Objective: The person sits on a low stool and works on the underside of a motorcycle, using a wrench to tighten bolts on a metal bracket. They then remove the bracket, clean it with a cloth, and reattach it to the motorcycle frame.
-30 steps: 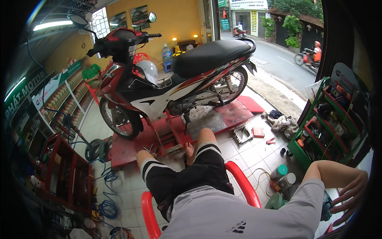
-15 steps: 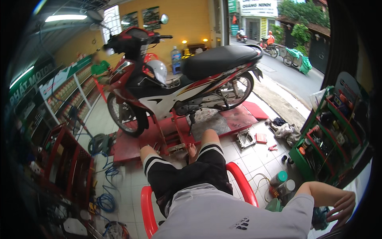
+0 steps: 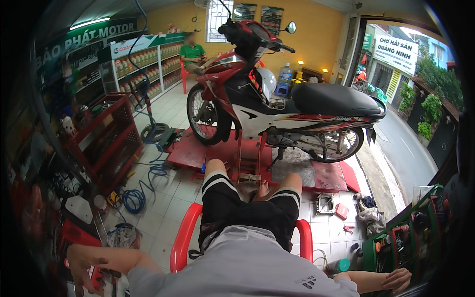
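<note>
Where the left hand (image 3: 79, 265) hangs, a seemingly red-white object (image 3: 94, 280) shows.

The left arm (image 3: 118, 258) reaches out sideways, its wrist bent so the left hand (image 3: 83, 267) hangs with fingers pointing down, thumb apart from them. The right arm (image 3: 363, 280) stretches to the other side (the hands are well apart), its right hand (image 3: 397, 280) loosely curled. Both knees (image 3: 215, 166) are bent and parted.

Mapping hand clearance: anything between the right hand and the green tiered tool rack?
Nothing visible between the right hand and the green tiered tool rack; the hand appears just below it in view. Depth gap unclear.
</note>
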Motion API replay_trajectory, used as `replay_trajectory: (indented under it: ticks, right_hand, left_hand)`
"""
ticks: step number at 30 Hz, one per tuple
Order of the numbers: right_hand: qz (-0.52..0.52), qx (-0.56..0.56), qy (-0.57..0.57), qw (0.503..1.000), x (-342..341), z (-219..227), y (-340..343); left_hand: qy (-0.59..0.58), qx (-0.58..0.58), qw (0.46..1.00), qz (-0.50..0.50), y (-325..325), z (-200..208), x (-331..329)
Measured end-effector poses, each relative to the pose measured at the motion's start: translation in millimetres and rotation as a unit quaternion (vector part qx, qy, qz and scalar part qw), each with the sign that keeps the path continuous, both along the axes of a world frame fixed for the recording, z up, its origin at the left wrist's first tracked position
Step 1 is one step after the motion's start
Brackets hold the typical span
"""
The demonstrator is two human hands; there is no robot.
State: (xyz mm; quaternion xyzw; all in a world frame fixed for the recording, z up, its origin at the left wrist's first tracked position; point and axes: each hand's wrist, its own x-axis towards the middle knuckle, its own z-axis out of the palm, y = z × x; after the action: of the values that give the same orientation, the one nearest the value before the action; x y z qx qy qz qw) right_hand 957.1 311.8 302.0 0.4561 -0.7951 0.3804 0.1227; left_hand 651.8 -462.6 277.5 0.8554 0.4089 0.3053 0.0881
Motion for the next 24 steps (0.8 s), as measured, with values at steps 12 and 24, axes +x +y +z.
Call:
replay_trajectory:
  ticks: [12,24]
  right_hand:
    - [0.357,0.025,0.014,0.934,-113.1,-13.9,47.6]
    - [0.339,-0.46,-0.21,0.793,-229.6,-186.7,-57.4]
  left_hand:
    - [-0.073,-0.109,0.981,-0.143,22.7,-0.9,-35.3]
    - [-0.628,0.023,0.762,-0.154,212.5,-145.0,-112.4]
